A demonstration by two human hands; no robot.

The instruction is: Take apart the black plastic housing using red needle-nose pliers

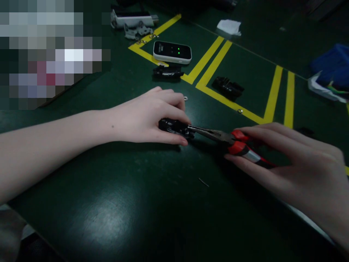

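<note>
My left hand (pixel 160 112) is closed around a small black plastic part (pixel 174 126) with a shiny, ribbed surface, held low over the green table (pixel 152 203). Its thumb lies along the near side and the fingers cover the far side. In my right hand (pixel 294 163) are needle-nose pliers (pixel 218 135) with red and black handles. Their jaws point left, and the tips meet the right end of the black part. Whether the jaws grip anything there I cannot tell. A short thin metal pin (pixel 203 182) lies on the table below the pliers.
Beyond my hands lie two more black parts, one on the left (pixel 167 72) and one on the right (pixel 228 87). A white-edged device (pixel 172 52) shows green lights. Small metal rings (pixel 240 111), yellow tape (pixel 231 100), crumpled white paper (pixel 229 27) and a blue bundle (pixel 331 63) are farther out.
</note>
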